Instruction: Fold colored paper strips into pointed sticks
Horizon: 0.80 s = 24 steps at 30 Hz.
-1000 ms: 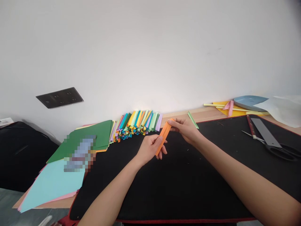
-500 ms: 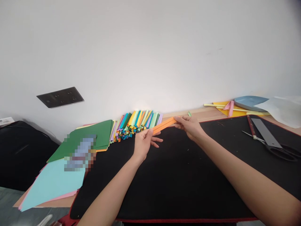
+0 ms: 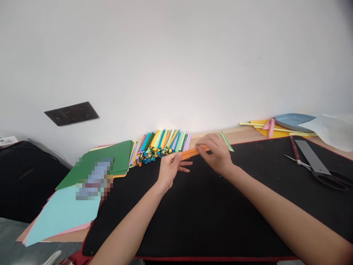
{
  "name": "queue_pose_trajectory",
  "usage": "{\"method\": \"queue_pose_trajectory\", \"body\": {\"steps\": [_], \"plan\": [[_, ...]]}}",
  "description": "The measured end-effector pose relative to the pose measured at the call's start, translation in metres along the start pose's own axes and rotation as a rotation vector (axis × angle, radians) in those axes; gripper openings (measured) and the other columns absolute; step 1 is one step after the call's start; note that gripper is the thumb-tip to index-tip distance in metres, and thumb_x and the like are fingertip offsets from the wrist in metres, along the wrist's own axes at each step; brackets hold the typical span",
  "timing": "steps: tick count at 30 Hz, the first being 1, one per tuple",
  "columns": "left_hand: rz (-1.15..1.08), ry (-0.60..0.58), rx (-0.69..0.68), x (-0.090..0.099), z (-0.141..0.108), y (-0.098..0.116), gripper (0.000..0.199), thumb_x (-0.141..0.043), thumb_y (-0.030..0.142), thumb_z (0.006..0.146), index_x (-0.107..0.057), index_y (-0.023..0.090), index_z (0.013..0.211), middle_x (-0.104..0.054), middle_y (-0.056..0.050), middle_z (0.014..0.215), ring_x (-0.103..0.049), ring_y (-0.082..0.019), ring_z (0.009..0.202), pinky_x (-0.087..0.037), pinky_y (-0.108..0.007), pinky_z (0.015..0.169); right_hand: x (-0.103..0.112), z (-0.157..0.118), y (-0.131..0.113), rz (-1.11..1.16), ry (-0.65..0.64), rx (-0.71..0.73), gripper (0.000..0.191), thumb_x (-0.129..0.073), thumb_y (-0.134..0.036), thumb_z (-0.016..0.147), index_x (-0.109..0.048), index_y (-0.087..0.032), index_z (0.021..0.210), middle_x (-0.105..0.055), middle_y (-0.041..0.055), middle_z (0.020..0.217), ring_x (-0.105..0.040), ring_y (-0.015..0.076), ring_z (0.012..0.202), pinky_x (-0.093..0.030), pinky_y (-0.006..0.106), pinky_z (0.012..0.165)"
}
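Observation:
An orange folded paper strip (image 3: pixel 189 153) is held up above the black mat (image 3: pixel 209 217). My left hand (image 3: pixel 170 169) pinches its left end between thumb and index finger, the other fingers spread. Around the strip's right end is my right hand (image 3: pixel 216 152), thumb below and fingers bent over it, covering that end. Behind my left hand lies a pile of colourful folded strips (image 3: pixel 162 141). A light green strip (image 3: pixel 227 141) rests just beyond my right hand, at the mat's back edge.
Green sheets (image 3: pixel 116 156) and light blue sheets (image 3: pixel 60 215) lie at the left, partly under a blurred patch. On the right are scissors (image 3: pixel 328 179), a metal ruler (image 3: pixel 311 156) and a red-handled knife (image 3: pixel 295 149). A blue tray (image 3: pixel 293 120) sits behind yellow and pink paper.
My right hand has shifted slightly left and closer, its fingers now bent over the orange strip. The strip is tilted less, and more of the light green strip shows.

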<state>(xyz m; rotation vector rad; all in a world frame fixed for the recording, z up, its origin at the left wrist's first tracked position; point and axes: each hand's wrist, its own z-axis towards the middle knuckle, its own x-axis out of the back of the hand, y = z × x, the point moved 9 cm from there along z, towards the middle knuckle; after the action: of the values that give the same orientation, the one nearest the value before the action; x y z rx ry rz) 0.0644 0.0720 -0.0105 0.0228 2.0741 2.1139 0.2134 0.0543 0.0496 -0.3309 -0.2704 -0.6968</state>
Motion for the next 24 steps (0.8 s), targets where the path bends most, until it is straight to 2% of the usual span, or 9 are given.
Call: {"method": "queue_pose_trajectory", "body": {"steps": [3,5,7,12,17,21,24], "plan": [[-0.027,-0.056,0.001,-0.006,-0.001,-0.002,0.037,-0.064,0.043,0.074,-0.066,0.008,0.084,-0.069,-0.013,0.087,-0.068,-0.026,0.077,-0.055,-0.03,0.057,-0.018,-0.005,-0.031,0.01,-0.175,0.153,0.011,-0.051,-0.022,0.087,-0.062,-0.022,0.09,-0.065,0.0042,0.086,-0.057,0.015,0.075,-0.042,0.026,0.062],[-0.041,-0.072,0.003,-0.007,-0.001,-0.002,0.035,-0.066,0.043,0.072,-0.067,0.009,0.08,-0.069,-0.01,0.079,-0.068,-0.024,0.075,-0.056,-0.032,0.062,-0.024,-0.008,-0.041,-0.007,-0.225,0.185,0.013,-0.049,-0.024,0.089,-0.062,-0.021,0.093,-0.065,0.0044,0.085,-0.056,0.0148,0.075,-0.04,0.025,0.059],[-0.065,-0.079,0.013,-0.007,-0.001,-0.004,0.034,-0.067,0.042,0.071,-0.067,0.009,0.078,-0.069,-0.008,0.073,-0.067,-0.022,0.072,-0.056,-0.034,0.066,-0.026,-0.009,-0.042,-0.041,-0.248,0.172,0.015,-0.048,-0.025,0.09,-0.062,-0.02,0.091,-0.065,0.0047,0.083,-0.055,0.0157,0.076,-0.039,0.025,0.059],[-0.111,-0.076,0.038,-0.007,0.001,-0.009,0.033,-0.069,0.041,0.069,-0.069,0.009,0.078,-0.069,-0.008,0.075,-0.066,-0.02,0.069,-0.054,-0.037,0.072,-0.031,-0.01,-0.039,-0.147,-0.317,0.145,0.02,-0.045,-0.027,0.092,-0.062,-0.02,0.084,-0.063,0.0054,0.077,-0.053,0.0174,0.076,-0.036,0.027,0.057],[-0.14,-0.034,0.034,-0.006,0.001,-0.009,0.03,-0.07,0.04,0.068,-0.07,0.01,0.074,-0.067,-0.005,0.071,-0.063,-0.015,0.066,-0.052,-0.03,0.069,-0.039,-0.015,-0.048,-0.163,-0.376,0.209,0.019,-0.043,-0.024,0.092,-0.059,-0.018,0.084,-0.061,0.0064,0.076,-0.05,0.018,0.074,-0.033,0.027,0.053],[-0.147,-0.001,0.0,-0.004,0.001,-0.005,0.025,-0.07,0.035,0.069,-0.072,0.011,0.078,-0.066,-0.004,0.07,-0.058,-0.01,0.062,-0.046,-0.021,0.059,-0.041,-0.017,-0.057,-0.112,-0.402,0.269,0.015,-0.043,-0.022,0.091,-0.057,-0.017,0.086,-0.061,0.0063,0.079,-0.051,0.0174,0.074,-0.036,0.026,0.055],[-0.152,-0.002,-0.026,-0.004,0.001,-0.003,0.024,-0.069,0.033,0.069,-0.073,0.012,0.081,-0.067,-0.004,0.073,-0.058,-0.011,0.065,-0.045,-0.021,0.059,-0.04,-0.016,-0.062,-0.1,-0.394,0.289,0.013,-0.045,-0.024,0.09,-0.056,-0.017,0.085,-0.062,0.0063,0.081,-0.052,0.0174,0.073,-0.039,0.026,0.056]]}}
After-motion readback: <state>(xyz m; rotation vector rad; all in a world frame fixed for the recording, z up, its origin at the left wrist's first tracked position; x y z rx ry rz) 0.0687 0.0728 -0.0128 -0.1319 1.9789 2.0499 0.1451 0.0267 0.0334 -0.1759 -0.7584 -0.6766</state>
